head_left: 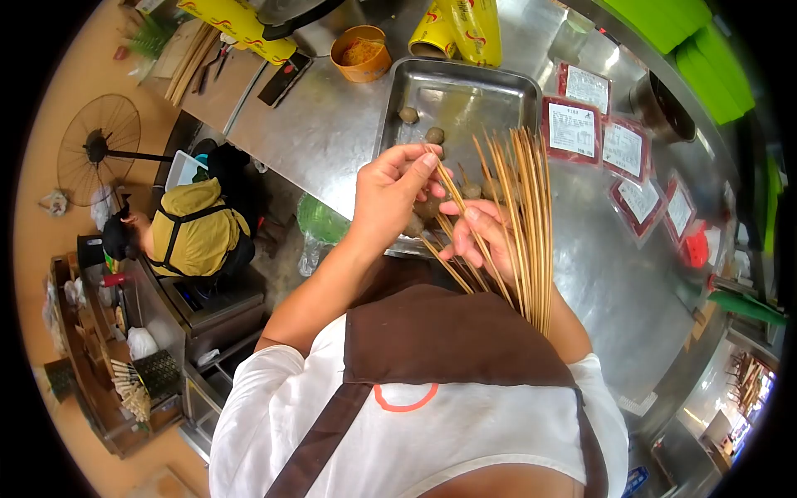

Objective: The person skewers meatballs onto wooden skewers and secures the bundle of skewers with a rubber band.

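Note:
Over the near part of a metal tray (465,75), my left hand (390,187) pinches the upper end of a thin wooden skewer (455,192). My right hand (490,236) holds the lower part of that skewer between its fingers. A large bundle of skewers (531,216) fans out at my right hand, and more skewer ends poke out below it. Round grey-brown balls (435,135) lie in the tray, several of them partly hidden behind my hands and the skewers.
Sealed red packets with white labels (572,129) lie right of the tray. Behind stand an orange tub (362,54), yellow rolls (469,29) and a metal pot (662,108). A person in a yellow top (195,226) is at the left, near a fan (98,147).

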Motion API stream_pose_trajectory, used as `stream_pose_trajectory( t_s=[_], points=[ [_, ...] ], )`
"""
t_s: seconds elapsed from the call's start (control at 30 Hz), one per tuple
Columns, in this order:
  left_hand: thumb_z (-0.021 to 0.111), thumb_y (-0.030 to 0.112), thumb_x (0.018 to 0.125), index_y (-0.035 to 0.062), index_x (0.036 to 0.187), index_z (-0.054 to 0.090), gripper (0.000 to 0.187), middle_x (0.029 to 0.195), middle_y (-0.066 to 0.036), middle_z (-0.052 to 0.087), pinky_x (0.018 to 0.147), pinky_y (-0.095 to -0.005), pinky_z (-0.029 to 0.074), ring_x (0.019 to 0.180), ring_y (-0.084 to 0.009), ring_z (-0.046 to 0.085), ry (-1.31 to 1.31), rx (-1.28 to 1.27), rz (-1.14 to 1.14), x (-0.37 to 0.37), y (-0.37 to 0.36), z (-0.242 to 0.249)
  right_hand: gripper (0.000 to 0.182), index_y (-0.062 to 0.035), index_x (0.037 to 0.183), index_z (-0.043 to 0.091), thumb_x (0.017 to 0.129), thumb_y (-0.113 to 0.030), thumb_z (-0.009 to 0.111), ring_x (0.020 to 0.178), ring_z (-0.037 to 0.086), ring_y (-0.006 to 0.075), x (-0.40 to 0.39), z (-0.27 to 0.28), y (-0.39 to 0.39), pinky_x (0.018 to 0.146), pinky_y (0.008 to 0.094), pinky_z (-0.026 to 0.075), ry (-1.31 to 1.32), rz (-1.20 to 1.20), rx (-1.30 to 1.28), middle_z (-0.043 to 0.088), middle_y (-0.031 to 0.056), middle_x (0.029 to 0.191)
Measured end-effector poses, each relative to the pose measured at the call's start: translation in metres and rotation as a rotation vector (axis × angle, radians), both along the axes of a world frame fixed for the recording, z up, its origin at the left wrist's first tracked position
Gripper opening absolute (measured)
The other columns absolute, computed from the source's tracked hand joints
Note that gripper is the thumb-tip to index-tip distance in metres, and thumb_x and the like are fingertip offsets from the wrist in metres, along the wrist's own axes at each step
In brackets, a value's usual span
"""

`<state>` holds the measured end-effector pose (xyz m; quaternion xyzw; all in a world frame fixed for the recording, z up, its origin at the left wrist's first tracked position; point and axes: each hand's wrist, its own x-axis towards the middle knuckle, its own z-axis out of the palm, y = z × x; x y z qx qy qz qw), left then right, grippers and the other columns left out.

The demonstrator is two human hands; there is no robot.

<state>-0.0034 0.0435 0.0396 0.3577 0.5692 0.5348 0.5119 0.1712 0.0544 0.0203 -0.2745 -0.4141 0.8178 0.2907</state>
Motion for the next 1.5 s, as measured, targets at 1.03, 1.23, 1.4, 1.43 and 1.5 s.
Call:
stream_pose_trajectory(
  t_s=[1.03, 1.23, 1.4, 1.43, 1.5],
  points=[
    [0.062, 0.014, 0.083, -0.0012, 0.121, 0.049, 0.043, 0.115, -0.014, 0.054, 0.093, -0.0336, 0.038, 0.105, -0.0218, 0.050, 0.625, 0.097, 0.037, -0.088, 0.062, -0.004, 0.011, -0.0039, 0.095, 0.046, 0.094, -0.014, 0.041, 0.055, 0.048, 0.0116, 0.012, -0.010, 0.011, 0.092, 0.0505, 0.046, 0.259, 0.058, -0.282, 0.045, 0.0012, 0.066],
    [0.082, 0.031, 0.058, 0.0030, 0.142, 0.022, 0.107, 0.147, -0.021, 0.021, 0.112, -0.0427, 0.017, 0.138, -0.0366, 0.017, 1.429, 0.120, -0.013, -0.115, -0.037, -0.003, 0.009, -0.0037, 0.093, 0.048, 0.094, -0.012, 0.046, 0.055, 0.047, 0.0122, 0.000, -0.016, 0.021, 0.094, 0.0496, 0.044, 0.413, 0.100, -0.330, 0.045, 0.0017, 0.066],
    [0.083, 0.035, 0.054, 0.0110, 0.140, 0.030, 0.103, 0.135, -0.019, 0.038, 0.105, -0.0497, 0.024, 0.127, -0.0374, 0.034, 1.466, 0.089, -0.215, -0.119, 0.017, -0.036, 0.009, -0.0038, 0.093, 0.048, 0.094, -0.012, 0.045, 0.056, 0.048, 0.0125, -0.010, -0.019, 0.023, 0.097, 0.0485, 0.042, 0.354, 0.151, -0.352, 0.046, 0.0016, 0.067],
    [0.083, 0.035, 0.054, 0.0110, 0.140, 0.030, 0.103, 0.135, -0.019, 0.038, 0.105, -0.0497, 0.024, 0.127, -0.0374, 0.034, 1.458, 0.088, -0.227, -0.121, 0.023, -0.038, 0.009, -0.0038, 0.093, 0.048, 0.094, -0.012, 0.045, 0.056, 0.048, 0.0125, -0.010, -0.019, 0.022, 0.097, 0.0485, 0.042, 0.350, 0.141, -0.361, 0.046, 0.0016, 0.067],
    [0.082, 0.031, 0.056, 0.0104, 0.136, 0.035, 0.095, 0.130, -0.017, 0.042, 0.101, -0.0489, 0.028, 0.120, -0.0368, 0.039, 1.537, 0.097, -0.225, -0.123, 0.036, -0.036, 0.010, -0.0055, 0.091, 0.048, 0.095, -0.013, 0.043, 0.057, 0.048, 0.0111, -0.010, -0.017, 0.025, 0.098, 0.0528, 0.039, 0.303, 0.169, -0.317, 0.046, 0.0005, 0.066]
  ],
)
